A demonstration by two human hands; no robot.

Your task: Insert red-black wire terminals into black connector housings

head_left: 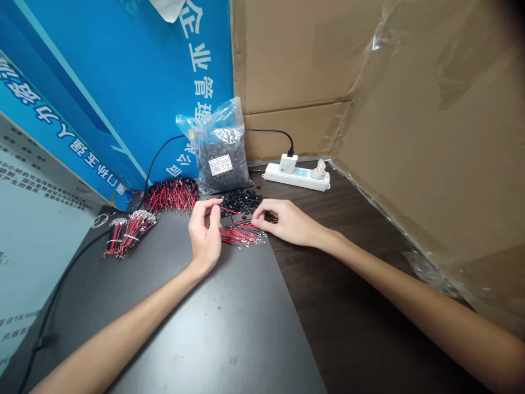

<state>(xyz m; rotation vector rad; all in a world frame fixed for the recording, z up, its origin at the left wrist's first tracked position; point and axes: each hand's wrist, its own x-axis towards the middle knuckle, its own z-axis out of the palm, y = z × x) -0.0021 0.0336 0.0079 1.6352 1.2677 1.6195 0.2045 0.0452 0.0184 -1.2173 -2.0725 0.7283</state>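
Observation:
My left hand [205,232] is closed, with thumb and forefinger at one end of a thin red wire [232,210]. The wire points right, over a heap of small black plastic parts [241,200]. My right hand [287,221] is pinched at the right end of a pile of loose red and black wires [241,235]; what its fingertips hold, if anything, is too small to make out. The loose pile lies just below and between both hands, metal ends toward the right. Behind my left hand sits a larger heap of wires with black ends [172,195].
Two banded wire bundles [130,232] lie on the grey mat [213,328] at left. A labelled clear bag of black parts [223,158] stands behind the heap. To its right is a white power strip [297,176] with plugs. Cardboard [426,142] and blue panels [123,82] wall the desk.

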